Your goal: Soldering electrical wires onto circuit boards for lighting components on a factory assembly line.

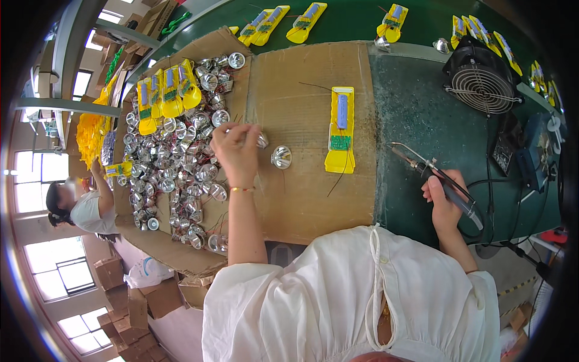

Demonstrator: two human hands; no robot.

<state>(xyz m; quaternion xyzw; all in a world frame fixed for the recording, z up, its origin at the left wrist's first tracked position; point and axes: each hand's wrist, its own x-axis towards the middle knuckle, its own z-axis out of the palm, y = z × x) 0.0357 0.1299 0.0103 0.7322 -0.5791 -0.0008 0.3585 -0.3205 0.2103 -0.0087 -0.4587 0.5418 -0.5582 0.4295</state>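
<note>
My left hand (236,155) is closed, thumb and fingers pinched at a small silver reflector cup (262,140) partly hidden by the fingers. Just right of it, another reflector cup (281,157) rests on the cardboard sheet (307,199). Farther right lies a yellow flashlight housing (342,158) with a blue battery cell, a green circuit board and thin loose wires. My right hand (445,202) is wrapped round a soldering iron (455,199) with a bent metal tube along its tip. The iron's tip points left over the green mat, apart from the housing.
A cardboard box (151,238) at left holds many reflector cups, with several yellow housings on top. More housings (392,23) line the far green shelf. A black fan (482,81) stands at far right, near a blue soldering station (534,151) and cables. Another person (93,208) works at far left.
</note>
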